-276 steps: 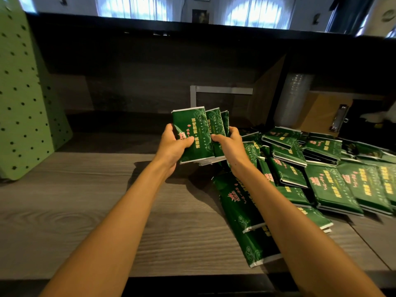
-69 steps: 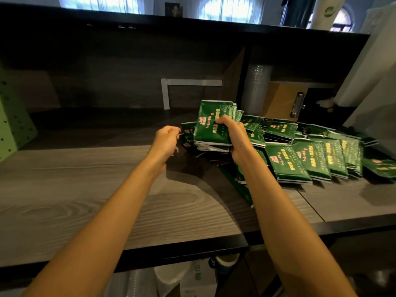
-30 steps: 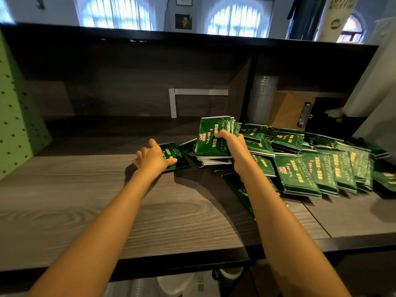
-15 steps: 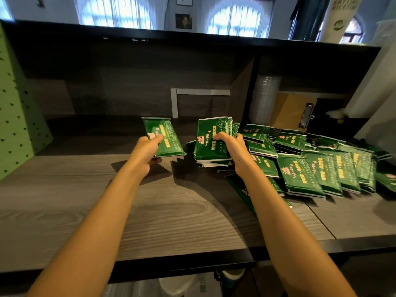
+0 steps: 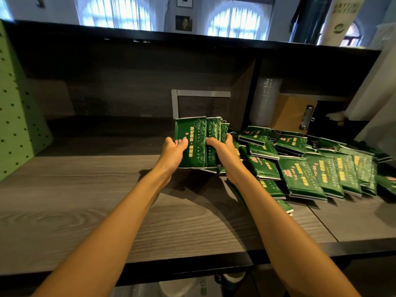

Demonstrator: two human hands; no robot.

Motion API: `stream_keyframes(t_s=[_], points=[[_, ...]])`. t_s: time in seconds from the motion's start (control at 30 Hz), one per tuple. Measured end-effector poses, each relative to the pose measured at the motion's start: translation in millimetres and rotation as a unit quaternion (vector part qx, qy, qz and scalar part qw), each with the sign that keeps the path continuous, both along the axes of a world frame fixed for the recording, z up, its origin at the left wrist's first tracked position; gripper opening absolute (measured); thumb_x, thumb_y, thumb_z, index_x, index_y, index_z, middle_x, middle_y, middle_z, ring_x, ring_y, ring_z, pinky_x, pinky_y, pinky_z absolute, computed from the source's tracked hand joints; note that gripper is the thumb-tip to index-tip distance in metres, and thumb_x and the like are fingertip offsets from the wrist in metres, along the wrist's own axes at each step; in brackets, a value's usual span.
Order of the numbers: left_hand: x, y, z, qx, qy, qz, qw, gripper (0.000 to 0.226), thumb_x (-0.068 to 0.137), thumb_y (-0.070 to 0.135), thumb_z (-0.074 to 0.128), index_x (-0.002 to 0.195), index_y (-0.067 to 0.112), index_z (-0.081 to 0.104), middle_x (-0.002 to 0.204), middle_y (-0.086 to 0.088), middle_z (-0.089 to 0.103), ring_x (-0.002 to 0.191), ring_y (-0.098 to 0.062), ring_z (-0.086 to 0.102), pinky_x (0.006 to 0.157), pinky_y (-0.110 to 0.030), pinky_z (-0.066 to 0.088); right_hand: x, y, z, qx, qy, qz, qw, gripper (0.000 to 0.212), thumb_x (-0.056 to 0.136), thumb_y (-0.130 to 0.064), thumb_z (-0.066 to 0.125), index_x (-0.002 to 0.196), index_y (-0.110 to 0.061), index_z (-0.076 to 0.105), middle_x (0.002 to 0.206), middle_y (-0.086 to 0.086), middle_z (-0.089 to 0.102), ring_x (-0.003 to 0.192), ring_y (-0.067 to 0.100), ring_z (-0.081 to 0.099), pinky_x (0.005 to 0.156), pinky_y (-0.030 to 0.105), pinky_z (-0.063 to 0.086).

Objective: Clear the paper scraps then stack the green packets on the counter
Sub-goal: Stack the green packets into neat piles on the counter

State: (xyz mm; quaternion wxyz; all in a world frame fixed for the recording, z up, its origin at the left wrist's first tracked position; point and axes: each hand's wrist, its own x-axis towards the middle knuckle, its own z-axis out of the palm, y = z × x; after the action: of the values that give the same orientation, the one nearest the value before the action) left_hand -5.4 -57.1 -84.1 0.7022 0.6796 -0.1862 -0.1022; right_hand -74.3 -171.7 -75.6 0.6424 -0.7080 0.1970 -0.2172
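Green packets stand as a bundle on their short ends, long axis up and down and leaning slightly away. Their printed fronts face the camera and their top edges point toward the shelf back. They are held just above the table, near its middle, fanned a little to the right. The left grip clasps the front packet's lower left edge, thumb over the face. The right grip pinches the rest from the right, thumb on the front, fingers behind. Half a second ago the left grip held one packet alone, apart to the left, while the right held the bundle by itself. Now that packet sits at the front and both grips meet on it. Just to the right, a pile of more packets lies flat and overlapping on the table. Behind are a grey frame and a clipboard; a pegboard stands far left.
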Motion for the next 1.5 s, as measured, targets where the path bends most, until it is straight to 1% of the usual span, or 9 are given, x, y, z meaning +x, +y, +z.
stream_keyframes(t_s=[0.2,0.33,0.47,0.57,0.73,0.97,1.1,1.27,1.5], points=[[-7,1,-3,-0.016,0.030,-0.036,0.999,0.028,0.100,0.024,0.039,0.122,0.013,0.025,0.098,0.005,0.051,0.086,-0.005,0.054,0.074,-0.024,0.047,3,12,-3,0.046,0.008,0.050,0.998,0.085,0.089,-0.050,0.050,0.151,-0.020,0.000,0.155,0.002,0.022,0.138,0.021,0.029,0.111,0.039,0.028],[-10,13,3,-0.022,0.046,-0.079,0.996,0.022,0.098,0.017,0.044,0.120,0.014,0.044,0.104,-0.001,0.060,0.088,-0.009,0.058,0.076,-0.025,0.050,-3,9,-2,0.027,0.010,0.092,0.995,0.093,0.087,-0.020,0.064,0.150,-0.018,-0.005,0.129,-0.007,0.039,0.109,0.010,0.045,0.087,0.019,0.043],[-9,34,16,-0.051,0.080,-0.119,0.988,0.017,0.089,0.015,0.046,0.086,0.014,0.063,0.073,-0.001,0.070,0.069,-0.015,0.065,0.069,-0.029,0.052,-1,16,-5,0.018,0.004,0.142,0.990,0.095,0.078,-0.001,0.070,0.147,-0.020,0.007,0.115,0.002,0.055,0.105,0.020,0.059,0.088,0.033,0.051],[-11,53,21,-0.041,0.036,-0.155,0.986,0.015,0.086,0.018,0.051,0.091,0.013,0.064,0.070,0.003,0.072,0.064,-0.011,0.067,0.058,-0.022,0.053,-1,26,-8,-0.022,0.010,0.202,0.979,0.095,0.069,0.001,0.075,0.143,-0.018,0.019,0.128,0.007,0.054,0.116,0.021,0.056,0.099,0.038,0.047],[-14,84,12,-0.040,-0.081,-0.125,0.988,0.090,0.054,0.037,0.073,0.134,0.012,0.040,0.121,-0.007,0.062,0.108,-0.020,0.062,0.091,-0.036,0.050,-3,45,-1,-0.103,0.029,0.273,0.956,0.106,0.056,-0.012,0.082,0.143,-0.019,0.023,0.135,0.003,0.050,0.121,0.014,0.053,0.097,0.031,0.049],[-27,105,-1,-0.023,-0.128,-0.164,0.978,0.139,0.038,0.078,0.073,0.149,0.024,0.009,0.133,0.010,0.048,0.121,-0.008,0.050,0.100,-0.034,0.043,-24,47,-7,-0.083,0.045,0.317,0.944,0.079,0.077,0.014,0.065,0.126,-0.029,0.020,0.118,-0.012,0.048,0.096,-0.008,0.052,0.069,0.006,0.049],[-34,103,1,-0.070,-0.129,-0.166,0.975,0.136,0.040,0.088,0.061,0.149,0.029,0.004,0.144,0.004,0.036,0.118,-0.001,0.049,0.092,-0.020,0.048,-30,50,-13,-0.079,0.021,0.286,0.955,0.088,0.075,0.013,0.067,0.122,-0.034,0.008,0.115,-0.015,0.042,0.097,-0.007,0.046,0.068,0.000,0.045],[-38,88,6,-0.114,-0.076,-0.161,0.977,0.138,0.038,0.091,0.057,0.150,0.031,0.003,0.124,0.014,0.047,0.104,0.003,0.059,0.076,-0.016,0.052,-26,61,-16,-0.074,0.008,0.268,0.961,0.106,0.066,0.003,0.079,0.140,-0.025,0.008,0.138,-0.002,0.040,0.124,0.010,0.044,0.088,0.015,0.044],[-38,89,10,-0.079,-0.102,-0.085,0.988,0.090,0.075,0.072,0.037,0.149,0.029,0.011,0.149,0.003,0.033,0.134,-0.010,0.035,0.108,-0.030,0.029,-28,54,-14,-0.060,0.015,0.273,0.960,0.091,0.074,0.010,0.071,0.126,-0.033,0.009,0.134,-0.003,0.040,0.117,0.009,0.045,0.076,0.011,0.049]])
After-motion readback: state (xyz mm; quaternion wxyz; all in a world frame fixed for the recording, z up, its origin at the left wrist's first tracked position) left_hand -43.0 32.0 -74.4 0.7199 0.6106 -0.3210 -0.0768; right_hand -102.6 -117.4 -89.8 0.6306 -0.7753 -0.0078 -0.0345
